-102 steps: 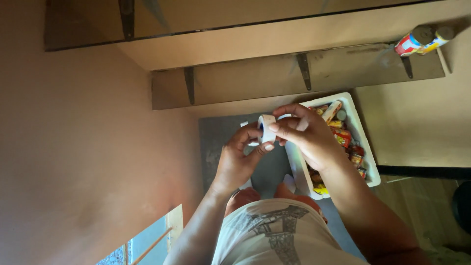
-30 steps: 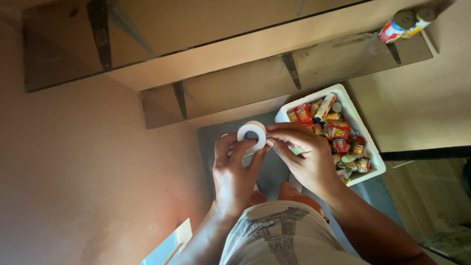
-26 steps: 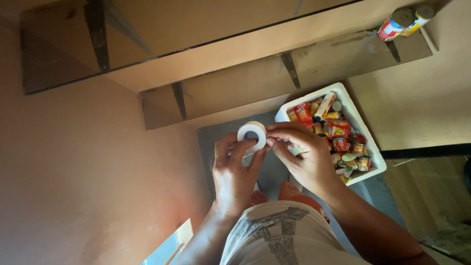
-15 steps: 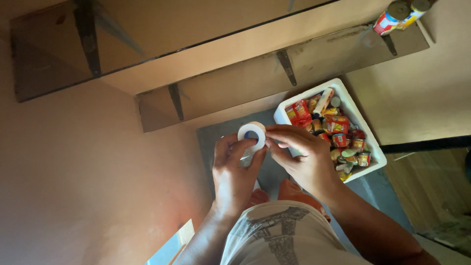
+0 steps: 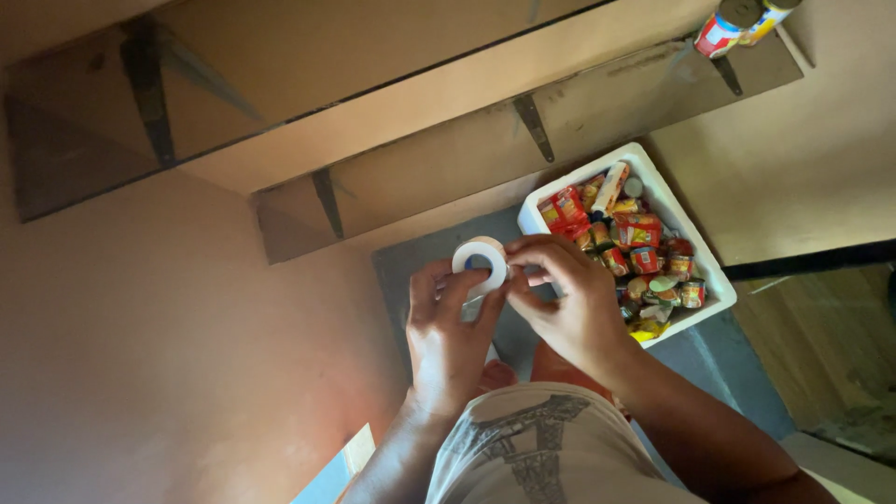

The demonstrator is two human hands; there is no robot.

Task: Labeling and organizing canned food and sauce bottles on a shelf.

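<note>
A small white roll of tape (image 5: pixel 479 258) is held up in front of me. My left hand (image 5: pixel 450 336) grips the roll from below with thumb and fingers. My right hand (image 5: pixel 567 299) pinches at the roll's right edge with its fingertips. Both hands hover over a grey floor mat (image 5: pixel 411 280), just left of a white foam box (image 5: pixel 686 231) filled with several small red and yellow packets and jars.
Two wooden wall shelves (image 5: pixel 448 163) on metal brackets run above the box. Colourful containers (image 5: pixel 737 21) stand on the lower shelf at top right. A plain pinkish wall (image 5: pixel 168 336) fills the left. My feet (image 5: pixel 523 369) show below the hands.
The roll now faces the camera as a ring instead of side-on. The view has drifted slightly; both hands stay on the roll.
</note>
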